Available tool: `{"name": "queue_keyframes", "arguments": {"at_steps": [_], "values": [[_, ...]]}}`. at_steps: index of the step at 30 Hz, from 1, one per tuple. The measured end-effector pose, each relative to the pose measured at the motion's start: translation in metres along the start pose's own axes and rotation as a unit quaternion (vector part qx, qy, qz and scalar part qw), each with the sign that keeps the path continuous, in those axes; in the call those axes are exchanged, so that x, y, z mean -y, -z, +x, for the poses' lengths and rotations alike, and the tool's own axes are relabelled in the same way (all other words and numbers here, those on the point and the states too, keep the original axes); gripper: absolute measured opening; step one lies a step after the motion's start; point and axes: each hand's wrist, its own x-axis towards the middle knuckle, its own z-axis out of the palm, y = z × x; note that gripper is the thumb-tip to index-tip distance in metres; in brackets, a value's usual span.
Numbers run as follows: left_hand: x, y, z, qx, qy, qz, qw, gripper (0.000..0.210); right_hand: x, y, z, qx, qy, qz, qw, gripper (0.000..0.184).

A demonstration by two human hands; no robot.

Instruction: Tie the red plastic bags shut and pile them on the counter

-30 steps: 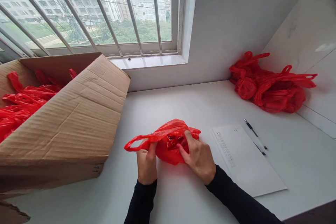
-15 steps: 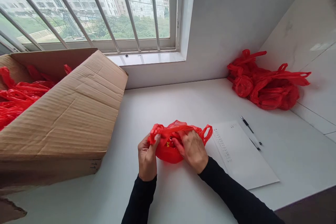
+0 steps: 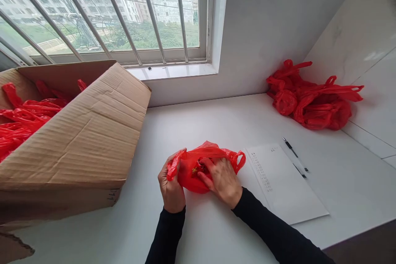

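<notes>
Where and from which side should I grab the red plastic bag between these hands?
Probably the handle loop, from the right: it stands open and free at the right end of the red plastic bag, while the left hand grips the left end and the right hand reaches inside.

bag point(image 3: 193, 156): inside largely hidden by film and right hand point(image 3: 225, 181).
item point(image 3: 195, 169), in bag: part covered; print too small to read.
left hand point(image 3: 173, 192): some fingers hidden behind bag.
right hand: some fingers hidden in bag; grip on item, cannot tell.
sleeves point(image 3: 167, 231): both cut off, bottom edge.
box point(image 3: 93, 132): cut off, left edge; near side hides lower part of load point(image 3: 27, 119).
scrap point(image 3: 14, 247): cut off, left edge.
paper point(image 3: 287, 194): writing too small to read.
pile point(image 3: 318, 105): contents hidden by film.
window point(image 3: 123, 16): cut off, top and left.
speck point(image 3: 150, 68) on sill point(image 3: 176, 71): too small to tell.
</notes>
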Motion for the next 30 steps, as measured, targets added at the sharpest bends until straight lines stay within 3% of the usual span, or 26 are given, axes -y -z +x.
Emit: {"name": "queue_keyframes", "arguments": {"at_steps": [3,8,13,17,21,25,30], "values": [[0.002,0.001,0.001,-0.027,-0.027,-0.002,0.999,0.022,-0.001,0.0,0.001,0.003,-0.006,0.009,1.0,0.014],[0.005,0.002,0.001,-0.058,-0.034,-0.013,0.998,0.018,-0.002,0.002,0.0,0.007,-0.011,0.033,0.999,0.013],[0.006,0.002,0.001,-0.08,-0.026,-0.026,0.996,0.016,0.0,0.009,-0.001,-0.032,-0.006,0.127,0.991,0.018],[0.004,0.001,0.0,-0.082,-0.015,-0.026,0.996,0.016,-0.001,0.008,-0.002,0.017,-0.014,0.121,0.992,0.02],[0.003,-0.001,0.0,-0.071,-0.017,-0.02,0.997,0.017,-0.001,0.001,-0.004,0.059,0.003,0.035,0.998,0.048],[0.004,-0.001,0.0,-0.07,-0.02,-0.021,0.997,0.017,-0.001,-0.001,-0.003,0.071,-0.011,0.032,0.997,0.032],[0.006,0.001,0.001,-0.075,-0.009,-0.026,0.997,0.015,-0.001,0.003,-0.001,0.026,-0.014,0.084,0.996,0.022]]}}
